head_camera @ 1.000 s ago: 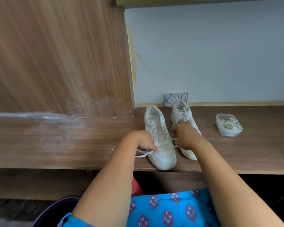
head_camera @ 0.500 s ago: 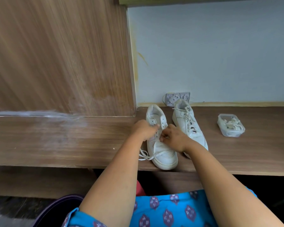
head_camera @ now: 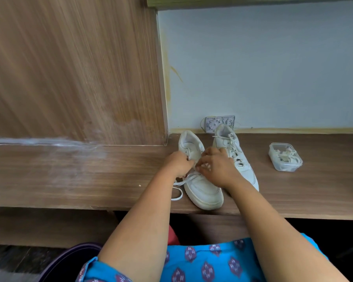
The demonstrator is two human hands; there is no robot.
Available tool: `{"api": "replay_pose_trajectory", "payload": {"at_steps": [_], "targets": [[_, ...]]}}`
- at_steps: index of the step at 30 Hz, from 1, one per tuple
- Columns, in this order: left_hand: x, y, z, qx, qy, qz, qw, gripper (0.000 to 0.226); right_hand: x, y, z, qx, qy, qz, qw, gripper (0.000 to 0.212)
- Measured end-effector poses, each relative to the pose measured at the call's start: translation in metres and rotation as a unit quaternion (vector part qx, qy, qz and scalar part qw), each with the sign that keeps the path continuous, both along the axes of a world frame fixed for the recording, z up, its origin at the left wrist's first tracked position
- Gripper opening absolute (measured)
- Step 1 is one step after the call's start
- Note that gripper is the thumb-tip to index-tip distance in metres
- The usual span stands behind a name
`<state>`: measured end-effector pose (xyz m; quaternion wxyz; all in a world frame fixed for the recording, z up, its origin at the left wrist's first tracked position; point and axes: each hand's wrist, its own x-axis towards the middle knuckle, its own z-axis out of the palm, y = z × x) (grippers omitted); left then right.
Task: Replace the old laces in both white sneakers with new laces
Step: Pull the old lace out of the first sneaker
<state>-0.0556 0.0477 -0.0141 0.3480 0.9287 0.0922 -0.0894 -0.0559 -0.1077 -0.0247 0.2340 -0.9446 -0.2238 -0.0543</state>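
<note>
Working over the left sneaker (head_camera: 200, 186), both hands meet at its eyelet rows about halfway along the shoe. The left hand (head_camera: 178, 163) has its fingers curled in at the left row, and the right hand (head_camera: 216, 165) curls its fingertips at the right row; each looks to be pinching the lace (head_camera: 183, 181) there, though the exact pinch is hidden under the knuckles. A loose run of that lace trails off the left side of the shoe and loops on the worktop (head_camera: 69, 176) near the front edge.

This sneaker stands with its toe near the front edge and its heel toward the wall. The right sneaker (head_camera: 234, 157) sits just beside it on the right, farther back, still laced. Well apart to the right stands a clear container (head_camera: 285, 157) holding pale coiled laces.

The lace is flat, soft and limp, so it probably goes nowhere when pushed; it is best taken close to its stiff tip for threading, or right at an eyelet for pulling. It likely drags through the holes and can twist. The shoe looks light and may slide or tip under a hard pull, so one hand should steady the upper while the other draws.
</note>
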Motion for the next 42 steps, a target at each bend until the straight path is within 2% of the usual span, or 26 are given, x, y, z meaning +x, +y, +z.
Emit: {"api": "replay_pose_trajectory", "payload": {"at_steps": [2,3,7,11,13,15,18,20,21,24,26,28,30,32,34,35,36,37,39,40,41,42], "targets": [[-0.001,0.0,0.001,0.002,-0.002,-0.004,1.0,0.033,0.0,0.003,-0.002,-0.108,0.008,-0.011,0.994,0.022],[-0.001,-0.001,0.0,0.002,-0.004,-0.004,1.0,0.032,0.001,0.003,-0.002,-0.117,0.016,-0.018,0.993,0.024],[-0.001,-0.001,0.0,0.047,-0.03,-0.006,0.998,0.03,0.006,-0.007,-0.002,-0.031,0.097,-0.011,0.995,0.028],[0.002,0.001,-0.002,0.137,-0.055,-0.009,0.989,0.032,0.006,-0.008,-0.005,0.019,0.104,0.007,0.994,0.03],[0.001,0.002,0.0,0.097,-0.054,-0.016,0.994,0.033,0.004,-0.002,-0.009,0.036,0.084,-0.005,0.996,0.026],[-0.002,0.004,0.003,0.042,-0.007,-0.058,0.997,0.034,0.001,0.003,-0.011,0.021,0.069,-0.012,0.997,0.02],[-0.011,0.009,0.013,0.104,0.05,-0.165,0.979,0.024,-0.001,0.007,-0.009,-0.002,0.072,-0.025,0.997,0.021],[-0.011,0.015,0.02,0.106,0.053,-0.166,0.979,0.008,-0.001,0.008,-0.009,0.01,0.066,-0.04,0.997,0.015],[-0.01,0.02,0.022,0.112,0.075,-0.164,0.977,0.009,-0.001,0.008,-0.009,0.016,0.063,-0.042,0.997,0.013],[-0.015,0.025,0.028,0.113,0.247,-0.151,0.951,0.025,-0.002,0.01,-0.008,0.024,0.056,-0.049,0.997,0.01],[-0.015,0.024,0.025,0.088,0.291,-0.109,0.946,0.047,-0.002,0.012,-0.008,0.005,0.052,-0.061,0.997,0.013],[-0.012,0.018,0.023,0.108,0.233,-0.045,0.965,0.058,-0.002,0.014,-0.008,-0.006,0.061,-0.061,0.996,0.022],[-0.005,0.009,0.021,0.168,0.099,0.016,0.981,0.057,-0.004,0.015,-0.007,0.0,0.082,-0.06,0.995,0.033],[0.001,-0.002,0.018,0.188,-0.002,0.035,0.982,0.059,-0.005,0.016,-0.008,-0.018,0.08,-0.064,0.995,0.03],[0.006,-0.01,0.012,0.186,-0.019,0.015,0.982,0.049,-0.002,0.017,-0.013,-0.02,0.063,-0.067,0.996,0.019],[0.006,-0.01,0.011,0.179,-0.016,0.007,0.984,0.039,0.0,0.017,-0.014,0.021,0.057,-0.076,0.995,0.015],[0.006,-0.009,0.011,0.161,-0.01,0.007,0.987,0.03,0.001,0.017,-0.014,0.1,0.059,-0.093,0.989,0.012],[0.008,-0.005,0.011,0.132,-0.003,0.012,0.991,0.024,0.001,0.016,-0.009,0.223,0.085,-0.13,0.962,0.012],[0.011,0.003,0.008,0.045,0.015,0.028,0.998,0.022,0.003,0.009,0.005,0.455,0.166,-0.229,0.845,0.017],[0.011,0.006,0.007,-0.002,0.026,0.038,0.999,0.022,0.005,0.003,0.008,0.494,0.169,-0.256,0.814,0.018],[0.011,0.008,0.005,-0.038,0.032,0.046,0.998,0.023,0.007,-0.003,0.007,0.456,0.131,-0.259,0.841,0.015],[0.01,0.01,0.004,-0.061,0.031,0.051,0.996,0.023,0.007,-0.006,0.008,0.371,0.076,-0.239,0.894,0.011]]}}
